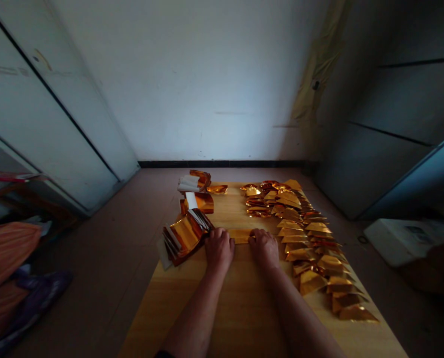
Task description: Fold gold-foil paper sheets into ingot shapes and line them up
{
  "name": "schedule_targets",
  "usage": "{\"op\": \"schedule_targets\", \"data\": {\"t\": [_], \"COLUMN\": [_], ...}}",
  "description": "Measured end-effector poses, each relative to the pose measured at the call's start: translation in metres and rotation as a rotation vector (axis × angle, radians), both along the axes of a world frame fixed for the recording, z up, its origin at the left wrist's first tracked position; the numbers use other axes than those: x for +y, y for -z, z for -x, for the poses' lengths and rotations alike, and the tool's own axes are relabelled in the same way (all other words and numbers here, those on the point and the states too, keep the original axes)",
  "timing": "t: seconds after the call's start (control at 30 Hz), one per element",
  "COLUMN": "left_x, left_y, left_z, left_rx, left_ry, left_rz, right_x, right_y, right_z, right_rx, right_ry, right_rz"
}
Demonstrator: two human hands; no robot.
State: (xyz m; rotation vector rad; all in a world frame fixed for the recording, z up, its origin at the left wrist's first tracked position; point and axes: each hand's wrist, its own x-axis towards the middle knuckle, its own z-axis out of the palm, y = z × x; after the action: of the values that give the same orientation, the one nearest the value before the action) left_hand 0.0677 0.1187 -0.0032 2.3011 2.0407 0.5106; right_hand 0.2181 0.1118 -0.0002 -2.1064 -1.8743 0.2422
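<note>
Between my hands a folded strip of gold foil paper [240, 235] lies flat on the wooden table [237, 308]. My left hand [220, 247] is closed on the strip's left end, fingers curled. At the other end my right hand [264, 248] grips it with bent fingers; the fingertips are partly hidden. Just left of my left hand sits a fanned stack of gold foil sheets [186, 233] with pale undersides. Rows of folded gold foil pieces [294, 238] run along the table's right side.
Behind the stack lie more foil sheets [203, 203] and a curled bundle [194, 181] at the far left edge. A white wall [207, 89] stands beyond the table. Grey cabinets [386, 109] are on the right, and a white box [389, 241] sits on the floor.
</note>
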Motion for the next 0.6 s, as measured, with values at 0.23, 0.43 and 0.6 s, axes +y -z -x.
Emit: {"op": "schedule_targets", "data": {"t": [0.23, 0.43, 0.6], "left_x": [-0.0014, -0.0015, -0.0015], "left_y": [0.0008, 0.0017, 0.0015], "left_z": [-0.0022, -0.0037, -0.0054], "left_rx": [0.030, 0.038, 0.060], "left_ry": [-0.020, -0.030, -0.045], "left_rz": [-0.011, -0.007, -0.006], "right_x": [0.0016, 0.0030, 0.0030], "right_y": [0.0024, 0.0024, 0.0016], "right_z": [-0.0012, -0.0013, -0.0011], "right_rx": [0.010, -0.014, -0.016], "right_ry": [0.002, 0.004, 0.016], "right_rz": [-0.001, 0.003, -0.001]}}
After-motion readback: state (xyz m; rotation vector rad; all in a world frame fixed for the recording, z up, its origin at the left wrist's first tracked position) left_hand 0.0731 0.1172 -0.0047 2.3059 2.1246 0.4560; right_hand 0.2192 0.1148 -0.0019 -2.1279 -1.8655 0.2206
